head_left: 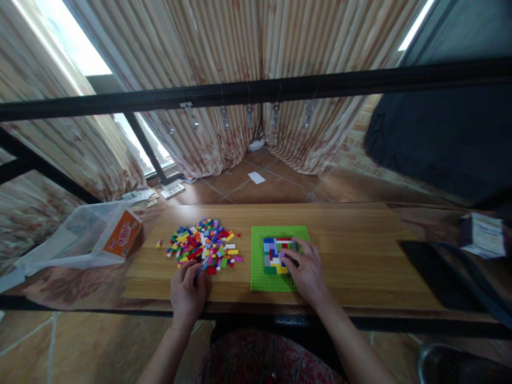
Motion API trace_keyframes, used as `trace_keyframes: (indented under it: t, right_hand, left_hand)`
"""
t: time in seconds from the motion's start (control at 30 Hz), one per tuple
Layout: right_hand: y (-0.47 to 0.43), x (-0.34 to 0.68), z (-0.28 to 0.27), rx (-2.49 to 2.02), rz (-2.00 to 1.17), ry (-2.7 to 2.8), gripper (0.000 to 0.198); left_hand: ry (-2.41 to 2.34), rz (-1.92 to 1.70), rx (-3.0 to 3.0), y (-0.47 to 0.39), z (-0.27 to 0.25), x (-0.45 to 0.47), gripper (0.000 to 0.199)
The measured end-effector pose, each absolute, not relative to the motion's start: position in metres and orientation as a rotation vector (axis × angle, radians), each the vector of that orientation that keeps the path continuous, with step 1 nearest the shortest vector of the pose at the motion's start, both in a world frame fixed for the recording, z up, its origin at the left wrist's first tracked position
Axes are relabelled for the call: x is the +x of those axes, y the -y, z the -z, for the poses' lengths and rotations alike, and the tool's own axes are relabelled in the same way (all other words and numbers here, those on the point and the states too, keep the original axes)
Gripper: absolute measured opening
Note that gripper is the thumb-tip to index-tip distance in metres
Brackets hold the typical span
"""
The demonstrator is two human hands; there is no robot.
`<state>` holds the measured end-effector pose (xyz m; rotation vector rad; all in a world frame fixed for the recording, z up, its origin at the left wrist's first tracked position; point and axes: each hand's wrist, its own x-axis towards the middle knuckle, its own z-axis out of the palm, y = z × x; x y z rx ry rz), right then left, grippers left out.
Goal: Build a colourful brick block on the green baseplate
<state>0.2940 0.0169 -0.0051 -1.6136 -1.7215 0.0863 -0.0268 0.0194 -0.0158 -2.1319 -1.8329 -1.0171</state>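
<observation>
A green baseplate [258, 280] lies on the wooden board, with a multicoloured block of toy bricks [270, 255] built up on its middle. My right hand [307, 269] rests over the right side of that build. Its thumb and fingers are bent around a small purple brick [282, 255] at the build's surface. At the near edge of a heap of loose toy bricks [204, 242], my left hand [188, 290] pinches a blue brick [201, 269] between thumb and fingers. The palm hides part of what lies beneath.
A clear plastic bin [86, 234] with an orange label stands left of the wooden board [360, 256]. One small brick [159, 244] lies apart from the heap. A black rail [240, 92] crosses beyond the board. A dark flat object [440, 272] lies at the right end.
</observation>
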Motion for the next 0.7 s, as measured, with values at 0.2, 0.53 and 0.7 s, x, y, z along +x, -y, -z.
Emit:
trace_keyframes:
  t: [0.2,0.53,0.7]
  right_hand:
    - [-0.020,0.292,0.016,-1.606,-0.090,1.704,0.027]
    - [-0.024,0.297,0.015,-1.655,-0.164,1.588,0.041]
    - [-0.027,0.289,0.018,-1.756,-0.173,1.541,0.041]
  left_hand:
    - [1.842,0.997,-2.114,-0.018,0.017,-0.027,0.018]
    - [1.871,1.003,-2.115,-0.017,0.017,-0.025,0.018]
    - [1.859,1.007,-2.119,-0.017,0.017,-0.025,0.018]
